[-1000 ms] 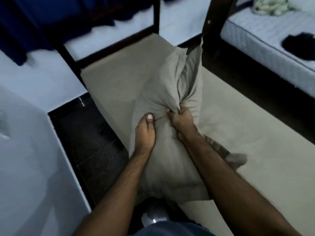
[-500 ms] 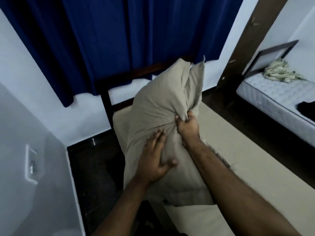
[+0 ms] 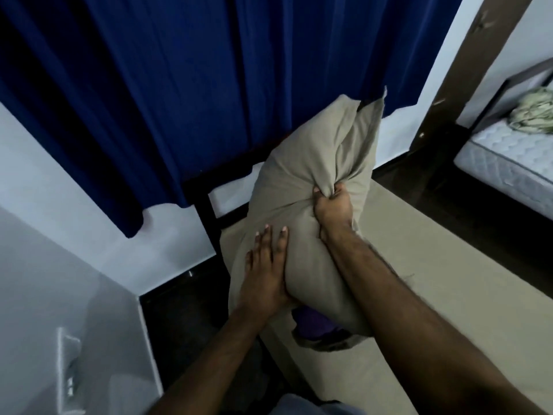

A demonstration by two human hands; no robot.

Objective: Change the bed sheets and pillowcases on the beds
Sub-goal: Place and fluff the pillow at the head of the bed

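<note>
Curtain: dark blue, hangs behind the headboard, close behind the top of the pillow. A swing upward could snag it.

Bed: beige sheet already on. Pillow stands upright on it near the head end, lower end touching the sheet. Second bed far right is bare mattress with a crumpled cloth on it, so my read is the task is partly done.

Pillow: beige case mostly on, but the open end at the bottom gapes and a purple inner shows. Main risk: the case isn't seated, so a shake or lift from here could let the inner slide back out of that opening.

Right hand: fist clenched on a bunch of case fabric high on the pillow. It seems to hold cloth only, not the fill. A hard pull could drag the case off or twist it around the inner.

Left hand: fingers straight, palm flat against the pillow's side, pressing, no grip. If the right lets go, the left alone won't stop it tipping off the bed edge toward the floor.

Hands sit apart, left lower.

Wall switch bottom left, well clear.
</note>
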